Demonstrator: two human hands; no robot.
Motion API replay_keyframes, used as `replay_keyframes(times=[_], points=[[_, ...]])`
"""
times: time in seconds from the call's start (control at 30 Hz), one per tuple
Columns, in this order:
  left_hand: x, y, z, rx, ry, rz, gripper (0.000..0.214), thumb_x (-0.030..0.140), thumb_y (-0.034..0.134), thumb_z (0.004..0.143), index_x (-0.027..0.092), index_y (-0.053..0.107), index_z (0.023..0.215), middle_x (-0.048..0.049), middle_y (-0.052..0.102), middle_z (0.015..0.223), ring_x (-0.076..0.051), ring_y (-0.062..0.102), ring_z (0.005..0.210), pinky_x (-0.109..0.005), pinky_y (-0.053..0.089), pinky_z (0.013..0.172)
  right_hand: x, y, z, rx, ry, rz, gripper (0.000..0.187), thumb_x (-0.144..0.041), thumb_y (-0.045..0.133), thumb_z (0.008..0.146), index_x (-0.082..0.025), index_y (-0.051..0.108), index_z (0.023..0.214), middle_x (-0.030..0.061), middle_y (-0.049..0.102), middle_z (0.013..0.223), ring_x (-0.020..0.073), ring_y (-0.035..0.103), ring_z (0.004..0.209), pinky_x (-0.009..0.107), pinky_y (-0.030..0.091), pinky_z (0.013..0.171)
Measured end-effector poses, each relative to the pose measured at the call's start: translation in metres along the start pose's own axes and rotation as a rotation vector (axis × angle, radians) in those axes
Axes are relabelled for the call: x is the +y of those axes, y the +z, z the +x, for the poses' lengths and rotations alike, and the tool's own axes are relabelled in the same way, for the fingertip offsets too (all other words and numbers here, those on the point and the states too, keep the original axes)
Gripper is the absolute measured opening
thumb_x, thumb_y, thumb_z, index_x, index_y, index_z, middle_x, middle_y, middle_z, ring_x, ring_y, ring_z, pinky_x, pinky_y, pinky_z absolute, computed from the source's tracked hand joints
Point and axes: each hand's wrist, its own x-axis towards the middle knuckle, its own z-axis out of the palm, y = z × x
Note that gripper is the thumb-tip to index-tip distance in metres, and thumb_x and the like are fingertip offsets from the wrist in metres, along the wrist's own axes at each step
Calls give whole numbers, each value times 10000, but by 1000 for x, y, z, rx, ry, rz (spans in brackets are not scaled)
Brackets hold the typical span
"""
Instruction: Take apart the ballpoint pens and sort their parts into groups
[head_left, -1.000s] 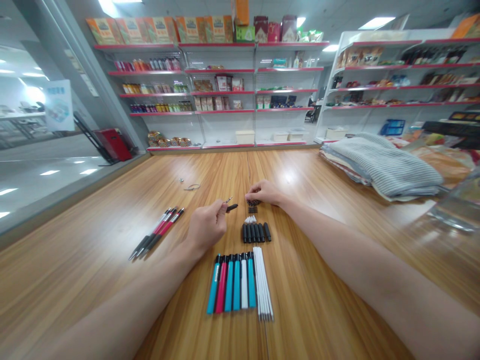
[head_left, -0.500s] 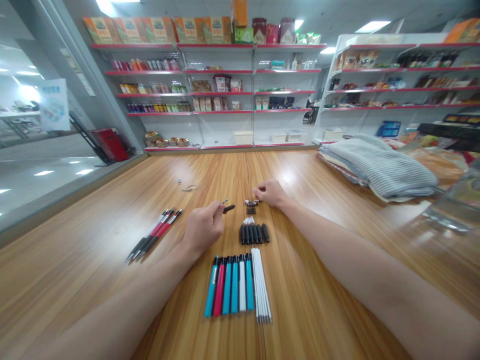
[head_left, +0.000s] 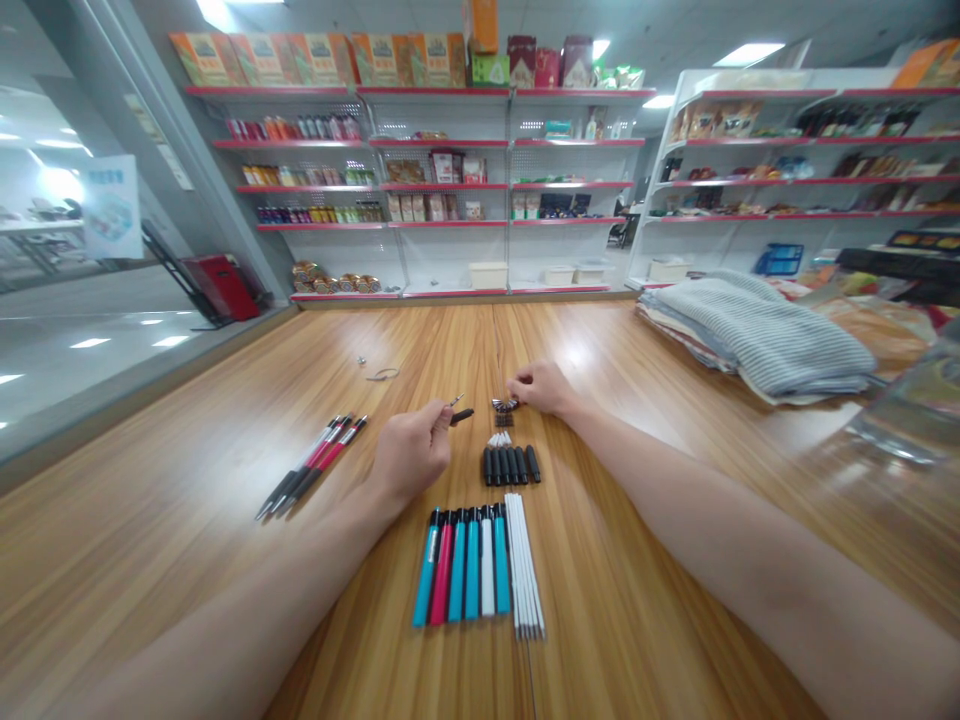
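My left hand is closed in a pinch on a black pen grip, and a thin metal-tipped piece pokes out above it. My right hand has its fingertips pressed together at the edge of a small cluster of silver pen tips; whatever lies between those fingers is hidden. Small springs lie just below the tips, followed by little white parts and a row of black grips. Nearer me are blue, red and white pen barrels beside several white refills.
Several assembled pens rest left of my left arm. A thin looped strip and a tiny silver bit lie farther back. Folded cloths and a clear container stand at the right. Stocked shelves rise behind the table.
Both hands keep nearly the same places and grips. The whole view has shifted very slightly; no part on the table has visibly moved.
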Motion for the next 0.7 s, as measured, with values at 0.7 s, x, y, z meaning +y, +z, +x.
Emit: replay_keyframes(times=[0.7], points=[[-4, -8, -8, -58, -61, -103, 347, 355, 364, 937, 178, 590, 742, -1, 532, 537, -136, 511, 490, -232, 292, 492, -4, -28, -70, 452, 418, 493, 337, -318, 416, 753, -105, 669, 817, 48, 574, 585, 127, 425, 450, 271, 289, 418]])
